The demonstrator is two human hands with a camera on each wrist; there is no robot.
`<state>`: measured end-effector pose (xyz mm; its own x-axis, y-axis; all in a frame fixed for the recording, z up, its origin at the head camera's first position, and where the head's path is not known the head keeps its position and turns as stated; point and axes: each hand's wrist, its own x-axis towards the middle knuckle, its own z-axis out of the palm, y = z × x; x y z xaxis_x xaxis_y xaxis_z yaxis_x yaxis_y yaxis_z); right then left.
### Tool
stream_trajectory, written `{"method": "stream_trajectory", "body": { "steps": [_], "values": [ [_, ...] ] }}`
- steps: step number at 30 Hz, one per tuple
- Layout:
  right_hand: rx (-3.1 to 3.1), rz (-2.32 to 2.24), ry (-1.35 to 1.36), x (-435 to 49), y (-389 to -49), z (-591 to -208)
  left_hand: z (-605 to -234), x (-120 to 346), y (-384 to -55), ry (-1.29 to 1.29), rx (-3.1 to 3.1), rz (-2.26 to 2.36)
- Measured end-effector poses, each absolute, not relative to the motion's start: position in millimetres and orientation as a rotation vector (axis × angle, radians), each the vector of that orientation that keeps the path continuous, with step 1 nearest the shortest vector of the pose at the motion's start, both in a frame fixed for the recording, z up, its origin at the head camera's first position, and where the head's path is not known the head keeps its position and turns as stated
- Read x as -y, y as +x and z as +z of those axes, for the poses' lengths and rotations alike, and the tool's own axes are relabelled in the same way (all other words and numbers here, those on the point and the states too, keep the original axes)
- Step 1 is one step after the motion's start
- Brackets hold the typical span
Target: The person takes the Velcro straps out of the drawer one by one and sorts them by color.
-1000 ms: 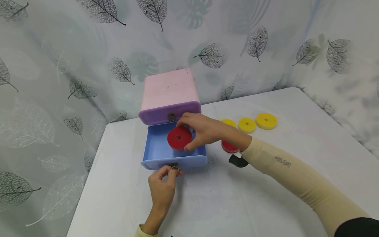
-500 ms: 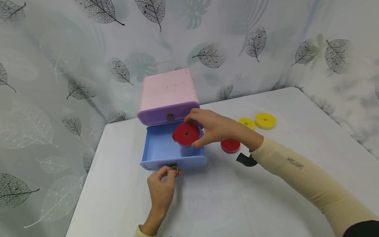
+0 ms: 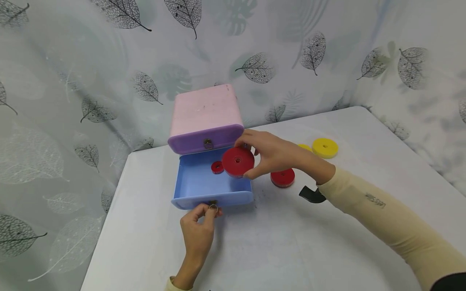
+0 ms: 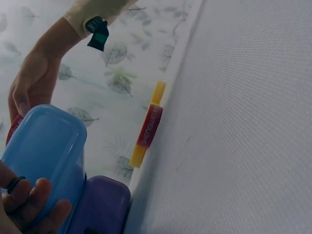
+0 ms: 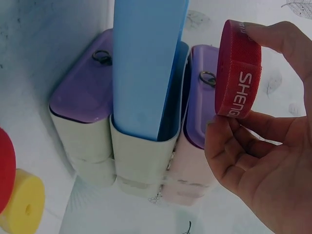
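Red roll (image 3: 236, 162), pinched by rim in right grip (image 3: 273, 151), blue drawer (image 3: 193, 201) beneath; likely light, fairly firm, best taken across edge. Left grip (image 3: 198, 232) holds ring (image 3: 213, 208).

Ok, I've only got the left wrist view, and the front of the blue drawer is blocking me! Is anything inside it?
Observer: Yes, the head view shows a small red ring inside the blue drawer.
Operator: Cool! And the red roll in the right hand, does it have letters on it?
Observer: Yes, the right wrist view shows white letters that read SHENG; I can't make out the rest.
Operator: Is there another drawer on top of the blue one?
Observer: Yes, the head view shows a purple drawer above it.
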<state>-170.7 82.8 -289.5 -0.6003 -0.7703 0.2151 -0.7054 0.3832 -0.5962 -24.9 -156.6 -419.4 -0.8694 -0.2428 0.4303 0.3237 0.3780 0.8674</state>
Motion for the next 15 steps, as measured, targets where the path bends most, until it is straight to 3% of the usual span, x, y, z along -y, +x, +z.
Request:
{"method": "stream_trajectory", "body": {
  "steps": [15],
  "values": [
    [-2.594, -0.982, -1.221, -111.7, -170.4, -295.9, -421.1, 156.7, -24.9, -0.073, 2.138, -1.52]
  ]
}}
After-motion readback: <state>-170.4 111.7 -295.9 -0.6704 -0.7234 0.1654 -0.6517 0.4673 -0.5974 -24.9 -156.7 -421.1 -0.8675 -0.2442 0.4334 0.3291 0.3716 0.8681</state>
